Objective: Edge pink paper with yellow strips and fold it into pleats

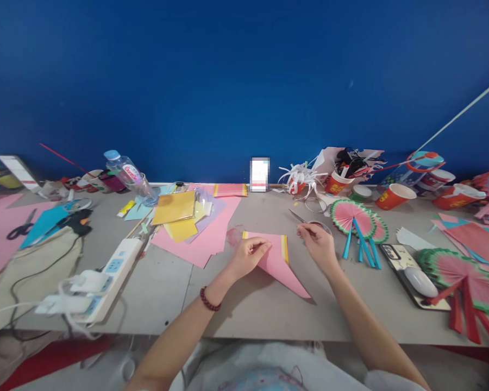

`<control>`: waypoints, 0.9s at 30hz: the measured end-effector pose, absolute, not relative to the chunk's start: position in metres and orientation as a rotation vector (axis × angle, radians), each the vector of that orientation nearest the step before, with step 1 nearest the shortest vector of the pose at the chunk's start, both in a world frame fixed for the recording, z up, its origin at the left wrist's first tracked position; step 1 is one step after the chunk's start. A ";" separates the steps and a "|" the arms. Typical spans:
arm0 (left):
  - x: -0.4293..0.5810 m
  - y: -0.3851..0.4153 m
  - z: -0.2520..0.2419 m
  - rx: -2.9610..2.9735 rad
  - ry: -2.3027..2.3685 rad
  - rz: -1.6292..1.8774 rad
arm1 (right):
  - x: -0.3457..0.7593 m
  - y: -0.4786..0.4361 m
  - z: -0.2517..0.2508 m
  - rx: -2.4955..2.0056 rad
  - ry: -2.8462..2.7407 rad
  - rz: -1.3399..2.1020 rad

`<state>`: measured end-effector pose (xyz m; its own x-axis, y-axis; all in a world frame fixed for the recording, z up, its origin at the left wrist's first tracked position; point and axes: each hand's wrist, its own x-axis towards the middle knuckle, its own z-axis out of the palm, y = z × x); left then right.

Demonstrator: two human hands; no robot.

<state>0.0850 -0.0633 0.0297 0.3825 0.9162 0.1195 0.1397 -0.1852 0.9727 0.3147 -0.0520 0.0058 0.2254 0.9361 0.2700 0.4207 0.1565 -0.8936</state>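
Observation:
My left hand point(250, 254) is closed in a pinch on a sheet of pink paper point(277, 267) with yellow-and-white strips along its edges. One corner of the sheet points towards the table's front edge. To the right, my right hand point(317, 243) is closed with its fingertips together; whether something small is between them cannot be made out. Just behind it is a pair of scissors point(297, 215), blades pointing to the back left, partly hidden by the fingers. A roll of clear tape point(315, 205) lies behind the scissors. Another pink piece point(230, 190) with yellow edges lies at the back.
Coloured paper point(174, 207), a tilted bottle point(130, 172) and a power strip point(114, 271) occupy the left. On the right are paper fans point(353, 217), paper cups point(395, 196), and a phone point(395, 258) with a mouse point(420, 281) on it. A blue wall point(244, 92) rises behind.

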 end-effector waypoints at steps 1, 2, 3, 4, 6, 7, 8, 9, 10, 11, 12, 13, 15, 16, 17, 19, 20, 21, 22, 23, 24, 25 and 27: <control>0.085 -0.063 0.029 1.603 0.963 0.939 | 0.313 -0.052 0.004 -1.430 -1.373 0.647; 0.085 -0.063 0.029 1.600 0.966 0.939 | 0.312 -0.052 0.002 -1.418 -1.371 0.673; 0.084 -0.063 0.029 1.597 0.969 0.937 | 0.311 -0.052 0.001 -1.408 -1.363 0.697; 0.084 -0.063 0.030 1.596 0.970 0.935 | 0.311 -0.051 0.000 -1.403 -1.350 0.719; 0.083 -0.063 0.032 1.588 0.958 0.917 | 0.311 -0.051 0.000 -1.405 -1.336 0.764; 0.082 -0.062 0.033 1.583 0.939 0.896 | 0.311 -0.050 0.002 -1.416 -1.344 0.781; 0.081 -0.062 0.034 1.576 0.914 0.866 | 0.312 -0.048 0.005 -1.430 -1.370 0.793; 0.080 -0.061 0.035 1.569 0.886 0.831 | 0.312 -0.046 0.008 -1.448 -1.416 0.795; 0.079 -0.059 0.035 1.563 0.865 0.798 | 0.313 -0.043 0.012 -1.466 -1.479 0.789; 0.078 -0.058 0.035 1.560 0.853 0.773 | 0.314 -0.037 0.016 -1.487 -1.550 0.766; 0.077 -0.058 0.035 1.561 0.855 0.758 | 0.315 -0.030 0.020 -1.506 -1.629 0.735; 0.077 -0.057 0.035 1.567 0.867 0.754 | 0.316 -0.021 0.023 -1.526 -1.692 0.691; 0.077 -0.056 0.032 1.589 0.898 0.772 | 0.321 0.001 0.026 -1.569 -1.764 0.579; 0.078 -0.056 0.030 1.601 0.912 0.782 | 0.324 0.014 0.026 -1.591 -1.787 0.523; 0.078 -0.056 0.028 1.613 0.925 0.795 | 0.327 0.027 0.024 -1.617 -1.800 0.455; 0.079 -0.056 0.024 1.630 0.946 0.821 | 0.333 0.049 0.019 -1.678 -1.791 0.273; 0.079 -0.056 0.023 1.635 0.954 0.832 | 0.334 0.058 0.016 -1.709 -1.777 0.180; 0.079 -0.056 0.022 1.639 0.959 0.842 | 0.335 0.065 0.012 -1.748 -1.770 0.106; 0.079 -0.056 0.021 1.643 0.963 0.856 | 0.336 0.069 0.008 -1.789 -1.763 0.048; 0.079 -0.056 0.021 1.651 0.967 0.871 | 0.335 0.071 0.005 -1.823 -1.761 0.001; 0.079 -0.056 0.021 1.663 0.973 0.888 | 0.334 0.072 0.003 -1.850 -1.762 -0.034; 0.079 -0.055 0.021 1.679 0.982 0.909 | 0.333 0.071 0.002 -1.871 -1.761 -0.060; 0.079 -0.055 0.023 1.713 0.991 0.944 | 0.328 0.066 0.002 -1.895 -1.742 -0.086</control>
<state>0.0786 -0.0552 0.0226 0.3835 0.9088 0.1646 0.2092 -0.2591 0.9429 0.3283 0.0663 0.0016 0.1541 0.9001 0.4076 0.9356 -0.0004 -0.3529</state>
